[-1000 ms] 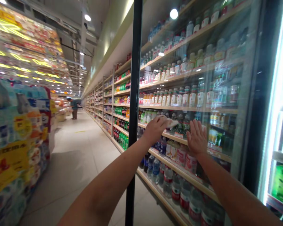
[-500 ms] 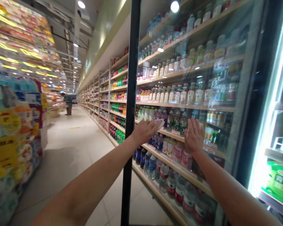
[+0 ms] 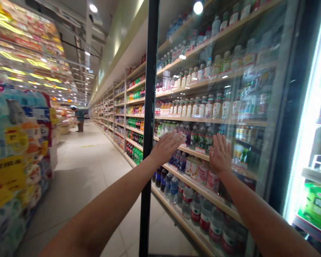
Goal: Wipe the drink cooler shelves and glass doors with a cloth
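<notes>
A glass door with a black frame stands swung out in front of me. My left hand is stretched out at the glass, not far from the frame, with a small white cloth under its fingers. Most of the cloth is hidden by the hand. To the right, my right hand lies flat against the pane with fingers outstretched and nothing in it. Rows of bottles on wooden shelves show through the glass.
At the right is a lit cooler with a green package. Stacked goods line the left side of the aisle floor. A person stands far down the aisle. Drink shelves run along the wall.
My left hand has turned and shifted slightly, so less of the white cloth shows. My right hand stays flat at the same spot on the glass. The view has shifted slightly.
</notes>
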Tool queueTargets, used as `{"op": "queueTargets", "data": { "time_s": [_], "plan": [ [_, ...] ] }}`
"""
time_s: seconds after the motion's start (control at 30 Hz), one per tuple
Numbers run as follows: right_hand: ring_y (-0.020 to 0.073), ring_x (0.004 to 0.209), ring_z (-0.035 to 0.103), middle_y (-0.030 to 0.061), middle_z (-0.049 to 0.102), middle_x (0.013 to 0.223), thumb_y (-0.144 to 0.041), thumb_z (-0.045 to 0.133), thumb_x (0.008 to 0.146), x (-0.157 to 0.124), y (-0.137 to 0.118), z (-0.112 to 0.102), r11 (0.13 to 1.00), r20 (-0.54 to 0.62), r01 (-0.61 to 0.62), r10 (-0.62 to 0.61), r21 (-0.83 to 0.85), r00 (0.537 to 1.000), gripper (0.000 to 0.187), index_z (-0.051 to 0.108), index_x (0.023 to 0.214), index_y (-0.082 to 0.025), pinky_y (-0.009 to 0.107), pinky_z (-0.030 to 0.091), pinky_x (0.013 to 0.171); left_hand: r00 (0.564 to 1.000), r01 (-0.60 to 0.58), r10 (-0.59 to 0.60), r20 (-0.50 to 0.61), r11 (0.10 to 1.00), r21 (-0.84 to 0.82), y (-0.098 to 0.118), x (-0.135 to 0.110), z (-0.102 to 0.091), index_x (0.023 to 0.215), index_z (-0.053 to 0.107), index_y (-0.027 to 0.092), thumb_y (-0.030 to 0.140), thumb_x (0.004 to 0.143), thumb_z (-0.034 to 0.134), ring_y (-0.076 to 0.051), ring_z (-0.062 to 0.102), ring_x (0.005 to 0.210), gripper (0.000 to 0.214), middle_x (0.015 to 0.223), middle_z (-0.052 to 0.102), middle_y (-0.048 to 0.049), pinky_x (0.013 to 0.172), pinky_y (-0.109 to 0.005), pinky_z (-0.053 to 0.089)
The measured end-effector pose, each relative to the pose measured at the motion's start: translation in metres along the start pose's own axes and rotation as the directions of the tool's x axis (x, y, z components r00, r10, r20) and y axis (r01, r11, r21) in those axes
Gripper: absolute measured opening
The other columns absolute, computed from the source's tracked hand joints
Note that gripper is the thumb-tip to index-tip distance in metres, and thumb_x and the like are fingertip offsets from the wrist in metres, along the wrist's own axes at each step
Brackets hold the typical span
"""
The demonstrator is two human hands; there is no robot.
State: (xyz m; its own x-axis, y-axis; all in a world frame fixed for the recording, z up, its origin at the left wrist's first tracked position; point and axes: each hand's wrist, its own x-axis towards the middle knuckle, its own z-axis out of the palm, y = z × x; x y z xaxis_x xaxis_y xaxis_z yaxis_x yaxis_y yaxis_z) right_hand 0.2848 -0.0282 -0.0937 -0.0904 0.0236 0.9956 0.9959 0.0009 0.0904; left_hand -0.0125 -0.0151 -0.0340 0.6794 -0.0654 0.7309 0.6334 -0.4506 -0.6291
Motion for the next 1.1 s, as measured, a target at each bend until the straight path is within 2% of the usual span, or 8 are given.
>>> {"op": "queueTargets", "data": {
  "time_s": [0.13,0.23,0.47,0.57,0.7,0.83,0.93,1.1],
  "plan": [
    [0.026,0.153,0.029,0.0125,0.042,0.158,-0.029,0.038,0.102,0.0,-0.001,0.001,1.0,0.011,-0.008,0.008,0.005,1.0,0.058,0.029,0.158,-0.018,0.052,0.025,0.124,0.968,0.241,-0.239,-0.079,0.97,0.023,-0.031,0.028,-0.015,0.153,0.04,0.016,-0.002,0.089,0.037,-0.029,0.013,0.155,0.067,0.161,0.035,-0.0096,0.121,-0.051,0.031],
    [0.0247,0.154,0.026,0.0126,0.041,0.159,-0.029,0.034,0.103,0.003,-0.004,0.0,0.999,0.057,-0.044,0.042,0.03,0.997,0.057,0.028,0.159,-0.02,0.053,0.024,0.124,0.923,0.359,-0.357,-0.141,0.933,-0.014,-0.03,0.037,-0.013,0.155,0.036,0.017,0.002,0.091,0.038,-0.032,0.016,0.154,0.066,0.162,0.034,-0.0102,0.119,-0.054,0.031],
    [0.026,0.156,0.017,0.0107,0.034,0.163,-0.026,0.031,0.103,0.008,-0.012,0.003,0.992,0.13,-0.116,0.108,0.059,0.986,0.056,0.029,0.159,-0.018,0.056,0.018,0.126,0.999,0.006,-0.011,-0.042,0.992,-0.13,0.0,-0.005,0.012,0.156,0.033,0.032,-0.001,0.089,0.035,-0.027,0.031,0.15,0.075,0.157,0.044,-0.0021,0.121,-0.05,0.033],
    [0.0252,0.157,0.014,0.0095,0.034,0.163,-0.024,0.032,0.102,0.007,-0.014,0.002,0.993,0.146,-0.11,0.102,0.049,0.984,0.058,0.025,0.16,-0.019,0.055,0.016,0.126,0.973,0.158,-0.181,-0.143,0.975,-0.159,-0.022,0.014,0.005,0.156,0.035,0.029,0.002,0.091,0.036,-0.029,0.023,0.153,0.07,0.164,0.031,-0.0023,0.124,-0.053,0.028],
    [0.0254,0.157,0.014,0.0095,0.034,0.163,-0.024,0.034,0.101,0.007,-0.015,0.001,0.993,0.187,-0.117,0.112,0.013,0.976,0.059,0.026,0.16,-0.018,0.055,0.017,0.127,0.859,0.306,-0.362,-0.362,0.93,-0.204,-0.022,0.032,0.01,0.154,0.037,0.027,0.013,0.097,0.045,-0.033,0.032,0.149,0.059,0.163,0.032,-0.0077,0.121,-0.056,0.033],
    [0.0237,0.157,0.014,0.0091,0.035,0.163,-0.025,0.032,0.102,0.006,-0.014,0.001,0.993,0.153,-0.116,0.113,0.009,0.982,0.056,0.033,0.157,-0.015,0.052,0.018,0.127,0.97,0.074,-0.11,-0.218,0.983,-0.171,0.024,0.006,0.033,0.156,0.034,0.024,0.009,0.095,0.045,-0.036,0.042,0.143,0.063,0.151,0.049,-0.0139,0.118,-0.061,0.033],
    [0.0228,0.157,0.014,0.0082,0.036,0.162,-0.024,0.031,0.102,0.005,-0.015,0.001,0.993,0.12,-0.109,0.103,0.041,0.987,0.056,0.032,0.157,-0.016,0.051,0.017,0.128,0.992,-0.041,0.018,-0.128,0.984,-0.174,0.03,0.003,0.035,0.158,0.029,0.024,0.005,0.096,0.038,-0.034,0.041,0.144,0.065,0.151,0.05,-0.013,0.12,-0.058,0.032],
    [0.0241,0.156,0.016,0.0089,0.037,0.162,-0.024,0.031,0.102,0.006,-0.015,0.0,0.991,0.137,-0.122,0.113,0.056,0.984,0.057,0.029,0.159,-0.017,0.053,0.018,0.127,0.943,0.245,-0.264,-0.201,0.963,-0.114,-0.008,0.04,0.015,0.158,0.029,0.022,0.013,0.1,0.039,-0.036,0.031,0.149,0.06,0.159,0.039,-0.012,0.12,-0.06,0.029]
  ]
}}
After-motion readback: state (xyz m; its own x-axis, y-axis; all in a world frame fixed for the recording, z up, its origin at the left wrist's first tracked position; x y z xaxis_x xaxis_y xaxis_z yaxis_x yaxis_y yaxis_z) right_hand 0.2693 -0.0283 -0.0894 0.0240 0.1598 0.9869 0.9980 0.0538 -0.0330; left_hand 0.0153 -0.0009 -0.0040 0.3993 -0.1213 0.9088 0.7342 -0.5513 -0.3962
